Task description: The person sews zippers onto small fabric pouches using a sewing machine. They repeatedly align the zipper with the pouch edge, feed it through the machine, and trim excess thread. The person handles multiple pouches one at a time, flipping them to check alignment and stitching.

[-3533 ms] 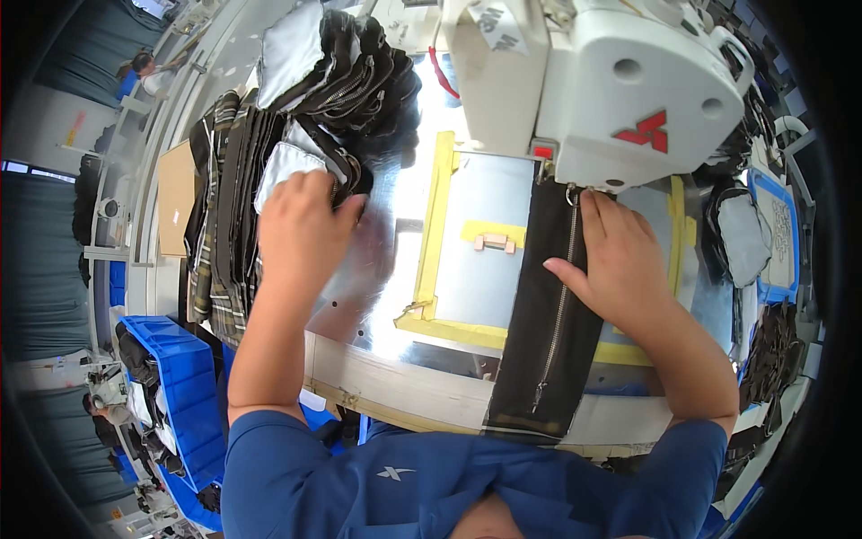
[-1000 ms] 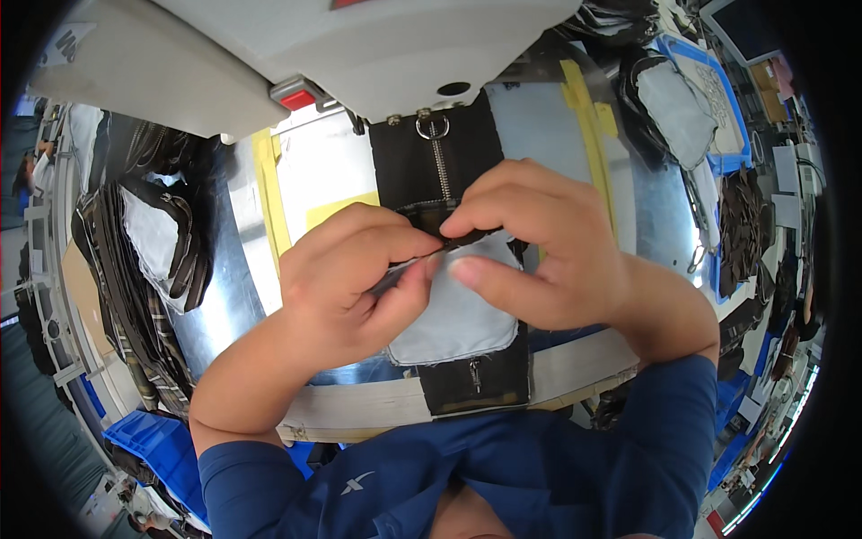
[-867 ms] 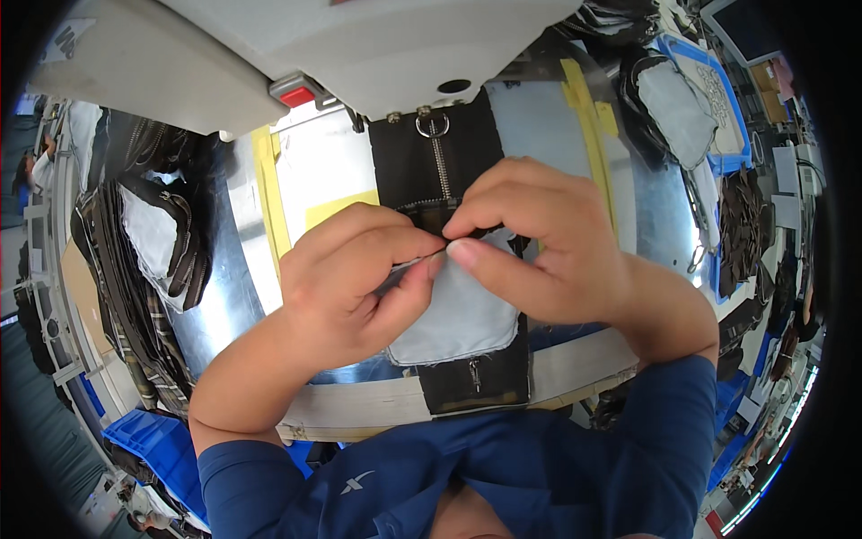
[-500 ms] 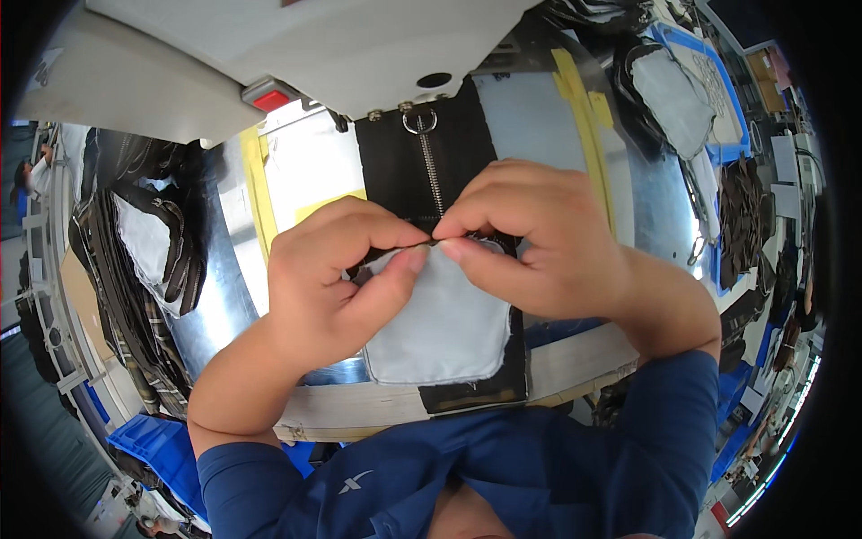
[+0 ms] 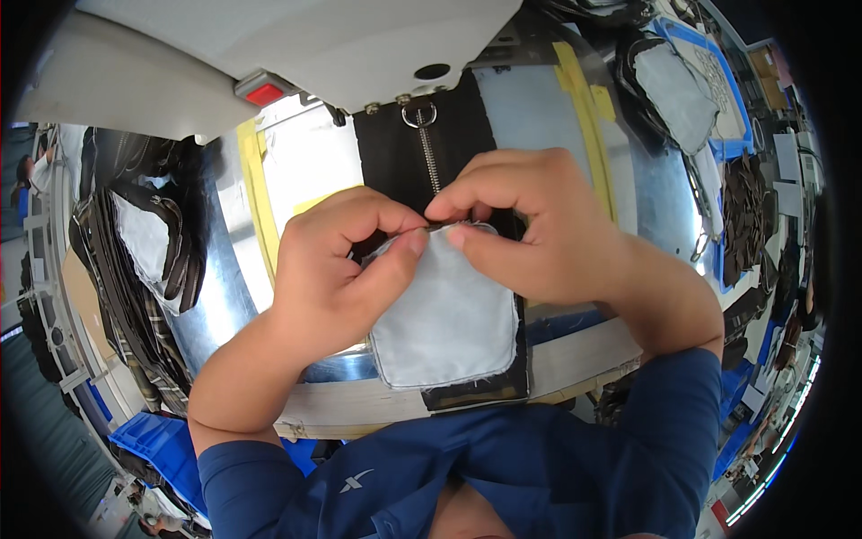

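A light grey cloth pocket piece [image 5: 446,314] with raw, frayed edges hangs toward me over a black fabric panel [image 5: 386,162]. My left hand [image 5: 337,269] pinches the top edge of the pocket piece between thumb and forefinger. Close beside it, my right hand [image 5: 539,225] grips the same edge, thumb on the grey cloth and fingers behind. Beyond my fingertips a metal zipper [image 5: 429,157] runs up the black panel to a D-ring [image 5: 419,117]. The panel's far end passes beneath the sewing machine [image 5: 359,54]. My fingers hide the seam between them.
Stacked dark garment pieces [image 5: 135,260] lie at the left, above a blue crate [image 5: 162,458]. At the right are another grey-lined piece [image 5: 675,94] and a blue-rimmed tray [image 5: 741,108] of metal rings. Yellow tape [image 5: 256,198] marks the worktable, whose pale front edge [image 5: 346,404] is near me.
My right hand has shifted slightly up and its fingers have moved along the edge. The grey pocket piece now lies flatter and a little further right, showing more of its surface.
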Available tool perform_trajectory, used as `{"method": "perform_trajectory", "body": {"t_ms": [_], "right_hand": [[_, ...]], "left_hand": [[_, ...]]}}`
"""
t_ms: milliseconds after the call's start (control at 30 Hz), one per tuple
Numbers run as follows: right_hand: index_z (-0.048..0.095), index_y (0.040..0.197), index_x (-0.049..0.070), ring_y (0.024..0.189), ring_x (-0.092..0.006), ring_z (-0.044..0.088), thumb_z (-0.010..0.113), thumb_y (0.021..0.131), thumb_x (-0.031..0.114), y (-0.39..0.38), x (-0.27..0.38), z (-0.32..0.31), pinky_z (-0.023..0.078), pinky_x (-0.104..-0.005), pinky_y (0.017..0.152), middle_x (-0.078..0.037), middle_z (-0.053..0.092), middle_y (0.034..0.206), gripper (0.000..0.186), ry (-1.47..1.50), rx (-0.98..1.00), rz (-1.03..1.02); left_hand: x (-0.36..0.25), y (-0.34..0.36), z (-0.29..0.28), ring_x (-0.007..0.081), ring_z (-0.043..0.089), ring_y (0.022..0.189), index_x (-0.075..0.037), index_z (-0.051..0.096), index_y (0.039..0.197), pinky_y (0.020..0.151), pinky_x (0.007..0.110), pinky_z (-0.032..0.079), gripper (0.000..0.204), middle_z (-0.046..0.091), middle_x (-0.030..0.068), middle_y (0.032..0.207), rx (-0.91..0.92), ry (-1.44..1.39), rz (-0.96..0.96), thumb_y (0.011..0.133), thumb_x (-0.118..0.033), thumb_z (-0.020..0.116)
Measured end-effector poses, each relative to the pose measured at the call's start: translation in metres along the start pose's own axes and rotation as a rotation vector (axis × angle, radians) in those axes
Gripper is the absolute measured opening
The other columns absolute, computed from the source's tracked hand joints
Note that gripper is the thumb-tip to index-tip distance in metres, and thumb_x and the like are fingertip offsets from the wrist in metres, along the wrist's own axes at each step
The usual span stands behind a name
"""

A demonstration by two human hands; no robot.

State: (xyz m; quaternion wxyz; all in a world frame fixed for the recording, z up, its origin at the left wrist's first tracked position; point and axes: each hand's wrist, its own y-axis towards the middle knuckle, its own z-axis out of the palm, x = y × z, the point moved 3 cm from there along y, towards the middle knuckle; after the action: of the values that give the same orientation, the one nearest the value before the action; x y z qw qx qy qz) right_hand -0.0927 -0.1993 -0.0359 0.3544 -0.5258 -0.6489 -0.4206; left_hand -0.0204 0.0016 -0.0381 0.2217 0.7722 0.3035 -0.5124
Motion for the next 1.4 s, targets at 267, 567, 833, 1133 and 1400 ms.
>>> {"method": "perform_trajectory", "body": {"t_ms": [267, 567, 833, 1133, 1400], "right_hand": [[0.076, 0.088, 0.001, 0.072, -0.0336, 0.067, 0.075, 0.091, 0.011, 0.005, -0.001, 0.001, 0.052, -0.0430, 0.065, -0.014, 0.071, 0.080, 0.010, -0.056, 0.050, 0.029], [0.068, 0.091, 0.004, 0.076, -0.0366, 0.063, 0.074, 0.091, 0.011, 0.017, -0.007, 0.001, 0.052, -0.0492, 0.072, -0.012, 0.063, 0.083, 0.009, -0.541, -0.107, -0.298], [0.075, 0.086, 0.001, 0.082, -0.0434, 0.071, 0.071, 0.092, 0.018, 0.068, -0.034, -0.014, 0.056, -0.0532, 0.076, -0.021, 0.072, 0.084, 0.018, -0.593, -0.114, -0.116], [0.077, 0.083, 0.000, 0.082, -0.0463, 0.072, 0.069, 0.090, 0.021, 0.079, -0.047, -0.024, 0.058, -0.0529, 0.078, -0.024, 0.074, 0.083, 0.024, -0.525, -0.083, 0.043], [0.077, 0.085, -0.003, 0.084, -0.0463, 0.073, 0.071, 0.089, 0.022, 0.086, -0.049, -0.026, 0.058, -0.0538, 0.081, -0.025, 0.073, 0.081, 0.026, -0.571, -0.010, 0.142]], "left_hand": [[0.001, 0.000, 0.001, 0.0184, 0.065, 0.072, 0.000, 0.077, 0.094, 0.064, 0.031, 0.050, 0.005, 0.072, 0.0096, 0.085, -0.023, 0.019, 0.019, 0.090, -0.003, 0.077], [0.023, 0.021, -0.010, 0.0178, 0.062, 0.063, 0.001, 0.074, 0.096, 0.060, 0.031, 0.049, 0.011, 0.072, 0.0102, 0.077, -0.081, 0.072, -0.184, 0.097, -0.009, 0.078], [0.022, 0.064, -0.029, 0.0339, 0.071, 0.073, 0.002, 0.075, 0.104, 0.071, 0.041, 0.056, 0.033, 0.075, 0.0198, 0.084, -0.149, 0.512, -0.306, 0.098, -0.030, 0.077], [0.062, 0.078, -0.038, 0.0306, 0.074, 0.098, -0.002, 0.076, 0.119, 0.088, 0.039, 0.057, 0.032, 0.079, 0.0159, 0.110, -0.079, 0.570, -0.257, 0.089, -0.013, 0.083], [0.051, 0.079, -0.033, 0.0299, 0.074, 0.093, -0.002, 0.076, 0.116, 0.082, 0.040, 0.058, 0.030, 0.079, 0.0142, 0.105, -0.105, 0.573, -0.090, 0.087, -0.006, 0.082]]}}
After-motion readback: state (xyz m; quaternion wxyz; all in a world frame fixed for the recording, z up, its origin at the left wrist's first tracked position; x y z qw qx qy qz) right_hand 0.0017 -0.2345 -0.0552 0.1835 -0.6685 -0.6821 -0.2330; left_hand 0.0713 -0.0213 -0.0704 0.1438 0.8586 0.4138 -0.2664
